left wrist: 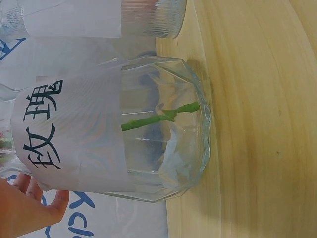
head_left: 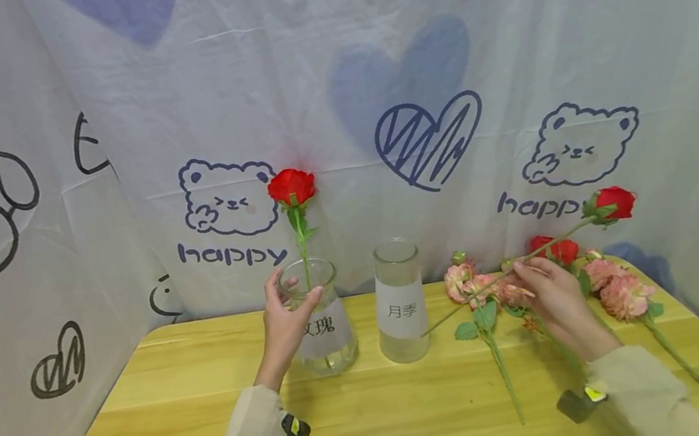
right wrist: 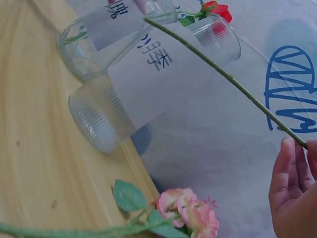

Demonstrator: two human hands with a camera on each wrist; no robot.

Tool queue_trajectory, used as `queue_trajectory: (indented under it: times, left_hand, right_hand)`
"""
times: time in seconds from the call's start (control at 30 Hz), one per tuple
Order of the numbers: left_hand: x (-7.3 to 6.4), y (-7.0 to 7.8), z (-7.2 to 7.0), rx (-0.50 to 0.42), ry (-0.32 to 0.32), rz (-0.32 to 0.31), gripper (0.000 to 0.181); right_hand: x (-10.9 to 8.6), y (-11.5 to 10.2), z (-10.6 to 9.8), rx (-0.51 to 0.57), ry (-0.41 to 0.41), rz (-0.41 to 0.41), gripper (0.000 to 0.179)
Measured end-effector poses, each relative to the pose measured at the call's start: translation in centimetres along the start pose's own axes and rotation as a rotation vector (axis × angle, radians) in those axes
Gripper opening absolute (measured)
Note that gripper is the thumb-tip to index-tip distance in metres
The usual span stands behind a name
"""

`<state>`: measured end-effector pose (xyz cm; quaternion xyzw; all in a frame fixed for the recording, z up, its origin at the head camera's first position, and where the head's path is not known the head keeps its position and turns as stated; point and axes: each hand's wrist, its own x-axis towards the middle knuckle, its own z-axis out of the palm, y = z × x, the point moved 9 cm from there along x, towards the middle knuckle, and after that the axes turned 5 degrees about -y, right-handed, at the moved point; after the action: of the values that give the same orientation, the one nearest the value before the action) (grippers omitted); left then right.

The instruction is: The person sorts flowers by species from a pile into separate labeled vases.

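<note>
In the head view, my left hand (head_left: 285,333) grips the neck of a wide glass vase (head_left: 338,357) with a white label of dark characters. One red rose (head_left: 292,187) stands upright in it; the left wrist view shows its green stem (left wrist: 143,123) near the vase's bottom. My right hand (head_left: 559,302) pinches the stem of another red rose (head_left: 616,203). That rose slants, bloom up to the right, and its stem's cut end (right wrist: 151,22) points left, in front of the narrower glass vase (head_left: 409,351) in the head view.
Pink flowers (head_left: 460,282) with long stems lie on the right of the wooden table (head_left: 385,428), another pink bloom (head_left: 626,296) farther right. A red rose (head_left: 563,251) lies behind my right hand. A printed cloth (head_left: 316,100) hangs behind the table.
</note>
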<state>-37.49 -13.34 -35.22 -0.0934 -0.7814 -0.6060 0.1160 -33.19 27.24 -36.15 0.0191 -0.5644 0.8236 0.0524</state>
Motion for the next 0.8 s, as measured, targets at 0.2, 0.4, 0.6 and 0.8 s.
queue_trajectory:
  times: [0.2, 0.4, 0.6, 0.8]
  left_hand:
    - [0.0, 0.0, 0.1, 0.003, 0.0, 0.002, 0.082]
    - [0.1, 0.0, 0.1, -0.002, -0.004, 0.005, 0.082]
    - [0.0, 0.0, 0.1, -0.005, -0.002, -0.003, 0.083]
    - [0.0, 0.0, 0.0, -0.004, 0.003, 0.004, 0.083]
  right_hand:
    - [0.4, -0.7, 0.6, 0.045, 0.11, -0.024, 0.005]
    - [0.8, -1.5, 1.5, 0.049, 0.144, -0.044, 0.006]
    - [1.2, -2.4, 2.6, 0.081, 0.102, -0.06, 0.013]
    - [1.6, -3.1, 3.8, 0.1, 0.096, -0.06, 0.012]
